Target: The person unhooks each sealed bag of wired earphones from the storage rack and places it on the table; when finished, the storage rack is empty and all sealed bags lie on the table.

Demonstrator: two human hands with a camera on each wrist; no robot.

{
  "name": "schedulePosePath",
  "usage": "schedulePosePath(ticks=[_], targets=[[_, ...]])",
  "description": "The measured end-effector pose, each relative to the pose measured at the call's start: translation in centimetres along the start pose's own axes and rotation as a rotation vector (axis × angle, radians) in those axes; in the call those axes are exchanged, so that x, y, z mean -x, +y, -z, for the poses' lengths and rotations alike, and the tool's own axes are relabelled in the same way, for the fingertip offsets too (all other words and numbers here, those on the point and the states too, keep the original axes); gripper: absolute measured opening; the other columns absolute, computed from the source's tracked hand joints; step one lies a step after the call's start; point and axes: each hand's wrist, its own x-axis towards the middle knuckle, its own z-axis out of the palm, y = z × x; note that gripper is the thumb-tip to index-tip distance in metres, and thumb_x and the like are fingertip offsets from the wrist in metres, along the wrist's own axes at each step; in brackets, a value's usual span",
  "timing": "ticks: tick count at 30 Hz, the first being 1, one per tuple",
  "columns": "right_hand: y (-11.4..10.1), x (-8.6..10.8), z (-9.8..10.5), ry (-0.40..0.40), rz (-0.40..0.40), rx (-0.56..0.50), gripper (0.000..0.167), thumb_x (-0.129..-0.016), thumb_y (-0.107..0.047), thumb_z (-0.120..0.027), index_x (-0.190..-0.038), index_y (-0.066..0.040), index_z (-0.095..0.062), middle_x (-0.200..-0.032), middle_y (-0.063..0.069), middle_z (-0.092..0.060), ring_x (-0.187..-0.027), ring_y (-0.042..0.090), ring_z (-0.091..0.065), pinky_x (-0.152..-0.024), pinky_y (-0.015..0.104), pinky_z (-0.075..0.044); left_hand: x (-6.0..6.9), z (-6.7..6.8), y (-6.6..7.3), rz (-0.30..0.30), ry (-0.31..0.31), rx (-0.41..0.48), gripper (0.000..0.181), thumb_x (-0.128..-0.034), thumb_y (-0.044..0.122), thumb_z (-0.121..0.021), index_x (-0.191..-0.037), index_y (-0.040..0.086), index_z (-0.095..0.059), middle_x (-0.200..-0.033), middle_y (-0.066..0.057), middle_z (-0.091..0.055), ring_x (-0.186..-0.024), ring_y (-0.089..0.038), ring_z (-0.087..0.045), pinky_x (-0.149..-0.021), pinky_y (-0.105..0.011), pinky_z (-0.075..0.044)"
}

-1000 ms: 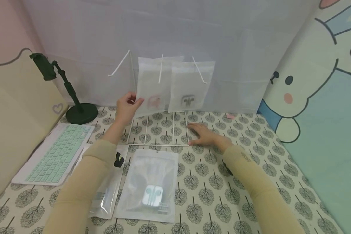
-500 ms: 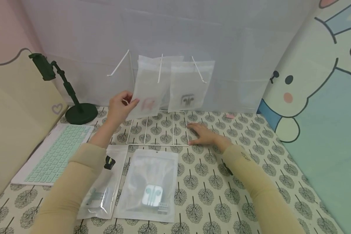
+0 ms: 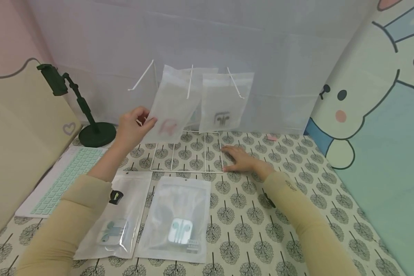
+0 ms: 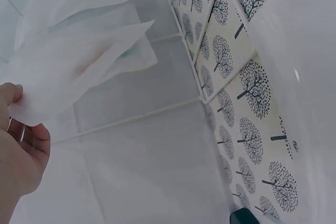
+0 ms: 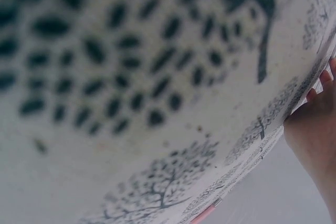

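Note:
My left hand [image 3: 129,128] pinches the lower left edge of a frosted zip bag [image 3: 169,97] with a reddish item [image 3: 167,126] inside. The bag slants toward the hand, its top near the middle hook [image 3: 190,80] of a white wire rack [image 3: 186,171]. Another frosted bag lies partly hidden behind it. In the left wrist view, thumb and fingers hold the corner of the bag [image 4: 58,66]. From the right hook hangs a bag [image 3: 224,96] of dark earphones. My right hand [image 3: 239,158] rests on the table, fingers relaxed, at the rack base's right side.
Two zip bags lie in front, the left bag [image 3: 132,199] and the right bag [image 3: 186,195], each with earphones. At left are a mint keyboard [image 3: 70,176] and a dark green stand [image 3: 96,134]. The rack's left hook [image 3: 141,74] carries nothing.
My left hand has moved left and slightly toward me, pulling the reddish item's bag to a steeper slant, more apart from the bag behind. My right hand stays put.

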Motion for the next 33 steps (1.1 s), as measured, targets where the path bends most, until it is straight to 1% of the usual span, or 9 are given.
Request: schedulePosePath(ticks=[7, 12, 16, 19, 22, 25, 29, 33], targets=[[0.2, -0.1, -0.2, -0.005, -0.002, 0.003, 0.09, -0.08, -0.058, -0.064, -0.149, -0.016, -0.025, -0.157, 0.01, -0.016, -0.144, 0.03, -0.014, -0.116, 0.053, -0.006, 0.8, 1.7, 1.0, -0.013, -0.008, -0.095, 0.017, -0.0878, 0.02, -0.067, -0.092, 0.004, -0.063, -0.073, -0.01, -0.061, -0.066, -0.018, -0.05, -0.054, -0.021, -0.034], [0.2, -0.1, -0.1, -0.013, -0.014, 0.009, 0.09, -0.08, -0.06, -0.063, -0.15, -0.018, -0.024, -0.157, 0.009, -0.015, -0.144, 0.03, -0.013, -0.116, 0.053, -0.005, 0.7, 3.0, 1.7, -0.032, 0.006, -0.112, 0.014, -0.087, 0.017, -0.067, -0.091, 0.004, -0.064, -0.073, -0.011, -0.063, -0.064, -0.018, -0.049, -0.052, -0.02, -0.033], [0.2, -0.1, 0.0, -0.019, -0.024, 0.012, 0.09, -0.08, -0.061, -0.062, -0.15, -0.019, -0.023, -0.158, 0.008, -0.015, -0.144, 0.029, -0.013, -0.116, 0.052, -0.005, 0.7, 3.9, 2.3, -0.014, -0.013, -0.13, 0.013, -0.0869, 0.019, -0.067, -0.091, 0.006, -0.064, -0.075, -0.009, -0.063, -0.064, -0.017, -0.048, -0.051, -0.02, -0.033], [0.3, -0.1, -0.1, -0.014, -0.013, 0.013, 0.09, -0.08, -0.06, -0.063, -0.15, -0.018, -0.024, -0.157, 0.009, -0.016, -0.144, 0.03, -0.014, -0.116, 0.053, -0.005, 0.8, 4.5, 2.5, -0.002, -0.026, -0.149, 0.014, -0.0868, 0.02, -0.067, -0.091, 0.007, -0.064, -0.076, -0.008, -0.064, -0.066, -0.017, -0.049, -0.052, -0.02, -0.034], [0.4, -0.2, -0.2, -0.011, -0.006, 0.009, 0.091, -0.08, -0.059, -0.064, -0.15, -0.017, -0.024, -0.157, 0.01, -0.016, -0.144, 0.031, -0.014, -0.116, 0.053, -0.005, 0.9, 5.2, 2.8, -0.003, -0.031, -0.164, 0.014, -0.0862, 0.02, -0.068, -0.091, 0.007, -0.065, -0.077, -0.009, -0.064, -0.065, -0.017, -0.048, -0.051, -0.019, -0.033], [0.5, -0.2, -0.2, -0.005, -0.002, 0.004, 0.09, -0.08, -0.058, -0.065, -0.149, -0.017, -0.025, -0.157, 0.011, -0.017, -0.144, 0.031, -0.014, -0.116, 0.053, -0.005, 1.0, 6.0, 3.0, -0.011, -0.031, -0.172, 0.014, -0.0859, 0.02, -0.069, -0.091, 0.007, -0.066, -0.078, -0.008, -0.065, -0.065, -0.015, -0.048, -0.051, -0.018, -0.033], [0.6, -0.3, -0.3, -0.004, -0.003, 0.013, 0.089, -0.08, -0.057, -0.065, -0.149, -0.018, -0.025, -0.157, 0.009, -0.017, -0.144, 0.03, -0.015, -0.116, 0.053, -0.006, 1.1, 6.8, 3.3, -0.019, -0.023, -0.174, 0.013, -0.0851, 0.021, -0.07, -0.091, 0.009, -0.068, -0.079, -0.007, -0.066, -0.066, -0.009, -0.047, -0.051, -0.015, -0.033], [0.6, -0.3, -0.3, -0.005, -0.002, 0.013, 0.089, -0.08, -0.057, -0.065, -0.15, -0.018, -0.024, -0.157, 0.009, -0.017, -0.144, 0.031, -0.014, -0.116, 0.055, -0.006, 1.2, 7.6, 3.7, 0.01, -0.022, -0.169, 0.013, -0.0844, 0.022, -0.071, -0.089, 0.01, -0.068, -0.077, -0.006, -0.065, -0.063, -0.006, -0.045, -0.05, -0.015, -0.032]])
